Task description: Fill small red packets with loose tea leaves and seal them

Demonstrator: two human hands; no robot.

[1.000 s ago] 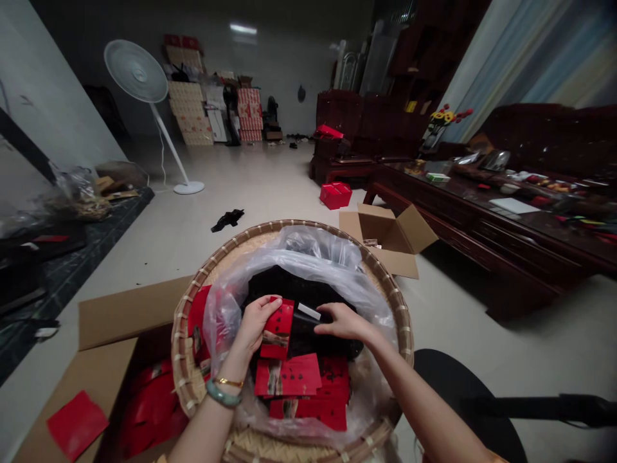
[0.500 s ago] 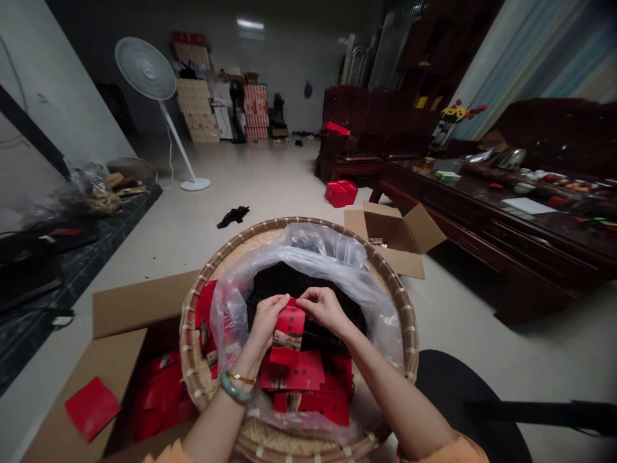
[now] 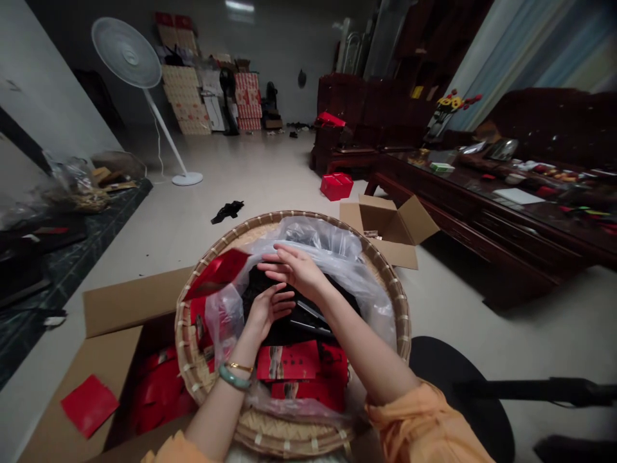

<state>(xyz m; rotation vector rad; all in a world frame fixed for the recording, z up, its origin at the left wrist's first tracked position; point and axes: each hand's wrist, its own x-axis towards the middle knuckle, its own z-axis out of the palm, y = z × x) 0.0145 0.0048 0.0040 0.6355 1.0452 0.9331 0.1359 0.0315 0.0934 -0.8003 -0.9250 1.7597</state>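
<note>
Over a round woven bamboo basket [image 3: 403,308], both my hands are empty with fingers apart. My left hand [image 3: 265,313] hovers above the black contents [image 3: 274,333] of a clear plastic bag [image 3: 378,305] lining the basket. Slightly farther out, my right hand [image 3: 297,270] reaches across to the left. A red packet [image 3: 218,273] is in the air left of my fingers, tilted and apart from both hands, above the basket's left rim. Printed red packets [image 3: 289,361] lie on the bag's near side. More red packets [image 3: 198,315] sit between bag and rim.
At left, an open cardboard box [image 3: 116,350] holds red packets, with one red packet [image 3: 90,405] on its flap. Another open carton [image 3: 405,225] stands beside the dark wooden table [image 3: 434,199]. A white fan [image 3: 166,135] stands farther back. A round black base [image 3: 457,399] is at right.
The red packet pinched between both hands has been let go and is now in the air at left. My fingers have spread, and my right hand has moved left and away from me.
</note>
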